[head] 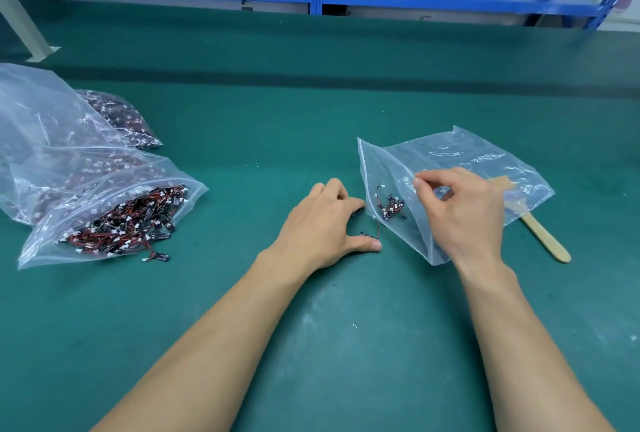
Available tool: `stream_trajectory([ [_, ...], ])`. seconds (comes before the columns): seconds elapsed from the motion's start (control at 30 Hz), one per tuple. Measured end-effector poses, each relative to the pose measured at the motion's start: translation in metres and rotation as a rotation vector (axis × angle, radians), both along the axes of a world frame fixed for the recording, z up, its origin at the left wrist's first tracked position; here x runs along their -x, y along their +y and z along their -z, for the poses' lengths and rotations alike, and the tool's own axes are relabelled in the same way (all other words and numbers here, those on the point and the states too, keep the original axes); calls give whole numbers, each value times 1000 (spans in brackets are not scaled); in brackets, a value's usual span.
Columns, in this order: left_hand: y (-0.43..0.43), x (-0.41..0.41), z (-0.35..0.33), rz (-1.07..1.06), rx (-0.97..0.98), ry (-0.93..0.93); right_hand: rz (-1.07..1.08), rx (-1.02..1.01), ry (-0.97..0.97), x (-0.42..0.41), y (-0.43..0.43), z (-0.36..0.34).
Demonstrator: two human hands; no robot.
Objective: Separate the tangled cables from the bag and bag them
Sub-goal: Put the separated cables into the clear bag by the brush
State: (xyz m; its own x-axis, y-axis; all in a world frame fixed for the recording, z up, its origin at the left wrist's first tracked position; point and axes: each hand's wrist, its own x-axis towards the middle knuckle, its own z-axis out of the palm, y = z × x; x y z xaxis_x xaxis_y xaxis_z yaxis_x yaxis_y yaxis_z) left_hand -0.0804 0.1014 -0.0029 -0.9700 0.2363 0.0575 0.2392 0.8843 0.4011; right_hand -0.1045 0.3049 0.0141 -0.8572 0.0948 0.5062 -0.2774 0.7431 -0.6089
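Left hand [325, 220] pinches a loose cable [370, 233] on the worktop [311, 120], just left of the small bag [460, 158]. Right hand [464, 213] pinches its upper film. Cables judged light, limp, snag-prone: take by the connector. Film thin, slippery: hold near mouth edge.

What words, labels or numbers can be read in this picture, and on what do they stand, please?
None can be read.
Black tags on the cables: any print is too small to read.
Left bag and right bag: no print shows.
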Motion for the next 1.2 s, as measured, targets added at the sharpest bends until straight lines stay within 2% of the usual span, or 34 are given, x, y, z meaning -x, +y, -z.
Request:
stream_trajectory([
  [0.23,-7,2,-6,-17,-87,12,3,12,-3,0,-1,-1],
  [0.57,-14,5,-2,-36,9,116,6,3,2,-2,-1,-2],
  [0.73,-21,4,-7,-147,-228,197,-7,-3,2,-3,-3,-2],
  [0.9,-4,7,-14,-239,-462,97,-36,-17,14,-3,-7,-3],
  [1.2,50,29,-31,-334,-393,56,-88,-18,101,-7,-12,-5],
])
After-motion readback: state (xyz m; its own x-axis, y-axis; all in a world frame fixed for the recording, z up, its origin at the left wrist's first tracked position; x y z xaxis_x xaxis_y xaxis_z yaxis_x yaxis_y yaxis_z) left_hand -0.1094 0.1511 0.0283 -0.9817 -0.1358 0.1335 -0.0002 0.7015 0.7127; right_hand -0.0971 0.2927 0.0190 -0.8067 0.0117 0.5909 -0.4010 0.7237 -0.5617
